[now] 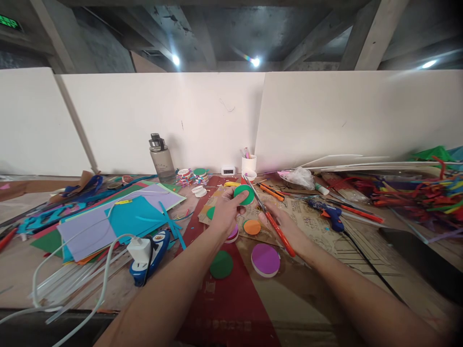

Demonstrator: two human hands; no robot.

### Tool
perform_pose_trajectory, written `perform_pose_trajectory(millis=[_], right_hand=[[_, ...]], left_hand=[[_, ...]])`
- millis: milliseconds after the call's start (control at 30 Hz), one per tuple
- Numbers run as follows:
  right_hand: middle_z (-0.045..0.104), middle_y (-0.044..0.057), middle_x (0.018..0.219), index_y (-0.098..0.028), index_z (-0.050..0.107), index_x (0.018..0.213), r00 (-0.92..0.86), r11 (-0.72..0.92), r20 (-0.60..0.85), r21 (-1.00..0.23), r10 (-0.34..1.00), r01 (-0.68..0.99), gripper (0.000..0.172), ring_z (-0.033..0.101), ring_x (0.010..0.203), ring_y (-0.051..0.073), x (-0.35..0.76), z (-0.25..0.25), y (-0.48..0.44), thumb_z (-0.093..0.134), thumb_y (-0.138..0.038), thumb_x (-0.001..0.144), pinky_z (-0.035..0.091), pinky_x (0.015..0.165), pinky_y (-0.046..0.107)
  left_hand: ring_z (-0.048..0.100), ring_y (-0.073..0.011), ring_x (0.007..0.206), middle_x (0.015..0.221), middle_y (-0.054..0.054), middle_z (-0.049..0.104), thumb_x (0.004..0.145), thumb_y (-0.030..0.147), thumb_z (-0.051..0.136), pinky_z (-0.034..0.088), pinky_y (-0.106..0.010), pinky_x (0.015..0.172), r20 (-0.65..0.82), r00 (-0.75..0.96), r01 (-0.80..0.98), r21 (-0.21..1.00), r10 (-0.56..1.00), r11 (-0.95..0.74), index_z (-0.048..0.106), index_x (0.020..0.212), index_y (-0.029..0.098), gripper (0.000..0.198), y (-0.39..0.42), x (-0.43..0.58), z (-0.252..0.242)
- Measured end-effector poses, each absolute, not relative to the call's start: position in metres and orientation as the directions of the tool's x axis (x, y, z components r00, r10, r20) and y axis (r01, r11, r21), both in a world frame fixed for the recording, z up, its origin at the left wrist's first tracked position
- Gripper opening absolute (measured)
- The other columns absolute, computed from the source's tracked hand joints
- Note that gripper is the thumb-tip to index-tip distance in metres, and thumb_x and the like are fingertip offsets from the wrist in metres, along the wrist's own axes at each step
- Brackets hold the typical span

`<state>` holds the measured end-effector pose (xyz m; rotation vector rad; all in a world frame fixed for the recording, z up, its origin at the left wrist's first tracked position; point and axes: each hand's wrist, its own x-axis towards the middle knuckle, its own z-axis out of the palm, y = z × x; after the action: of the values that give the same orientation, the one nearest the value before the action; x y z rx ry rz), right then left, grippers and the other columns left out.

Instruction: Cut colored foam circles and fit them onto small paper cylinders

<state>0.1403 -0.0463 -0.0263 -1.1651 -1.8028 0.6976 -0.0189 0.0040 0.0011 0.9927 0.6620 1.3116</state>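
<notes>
Between the thumb and fingers of my left hand (228, 206) is a round green disc (244, 194), its flat face toward me. My right hand (284, 225) is closed on red-handled scissors (278, 230), whose blades point up and left beside the disc's right edge. Below the hands lie an orange disc (252, 227), a dark green disc (221, 264) and a thick purple disc (265, 259). Another purple disc (232, 233) is partly hidden behind my left wrist.
Coloured sheets (133, 217) and a blue power strip (155, 255) lie left. A bottle (161, 161), small disc stacks (200, 175) and a white cup (249, 164) stand behind. Right are a blue glue gun (331, 216), its cable and a black tablet-like slab (419, 250).
</notes>
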Motion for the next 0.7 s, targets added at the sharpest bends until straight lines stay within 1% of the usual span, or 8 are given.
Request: perform_pose_trajectory(millis=[100, 300, 533, 700], right_hand=[[0.054, 0.0, 0.078, -0.023, 0.055, 0.086, -0.194, 0.409, 0.36, -0.8, 0.913, 0.438, 0.025, 0.05, 0.074, 0.017, 0.141, -0.0275, -0.0458, 0.052, -0.048, 0.092, 0.044, 0.066, 0.03], [0.054, 0.001, 0.075, -0.024, 0.057, 0.087, -0.166, 0.405, 0.37, -0.814, 0.914, 0.417, 0.026, 0.054, 0.08, 0.02, 0.1407, -0.0303, -0.0461, 0.051, -0.049, 0.093, 0.046, 0.066, 0.03], [0.052, 0.001, 0.077, -0.024, 0.055, 0.087, -0.17, 0.401, 0.363, -0.823, 0.916, 0.403, 0.029, 0.049, 0.072, 0.017, 0.1401, -0.0325, -0.0447, 0.049, -0.052, 0.093, 0.045, 0.064, 0.03], [0.048, 0.0, 0.067, -0.024, 0.06, 0.085, -0.131, 0.416, 0.399, -0.809, 0.907, 0.415, 0.029, 0.051, 0.071, 0.019, 0.1391, -0.0312, -0.0464, 0.052, -0.052, 0.091, 0.045, 0.06, 0.03]], left_hand=[[0.051, -0.0076, 0.057, 0.065, 0.002, 0.058, 0.052, 0.036, 0.091, 0.029, -0.018, 0.04, 0.129, 0.175, -0.483, 0.875, 0.976, -0.029, 0.06, 0.074, 0.015, 0.043, 0.0035, -0.0188, 0.0014], [0.052, -0.008, 0.058, 0.066, 0.002, 0.059, 0.051, 0.036, 0.091, 0.028, -0.018, 0.041, 0.126, 0.188, -0.49, 0.872, 0.974, -0.018, 0.061, 0.075, 0.015, 0.044, 0.0046, -0.0192, 0.0012], [0.054, -0.0086, 0.059, 0.068, 0.001, 0.06, 0.051, 0.035, 0.091, 0.029, -0.019, 0.042, 0.116, 0.191, -0.482, 0.876, 0.975, -0.01, 0.062, 0.077, 0.014, 0.043, 0.0037, -0.0192, 0.0016], [0.055, -0.0089, 0.059, 0.069, 0.001, 0.061, 0.052, 0.035, 0.091, 0.029, -0.019, 0.043, 0.116, 0.188, -0.486, 0.874, 0.975, -0.01, 0.062, 0.077, 0.015, 0.043, 0.0042, -0.0188, 0.001]])
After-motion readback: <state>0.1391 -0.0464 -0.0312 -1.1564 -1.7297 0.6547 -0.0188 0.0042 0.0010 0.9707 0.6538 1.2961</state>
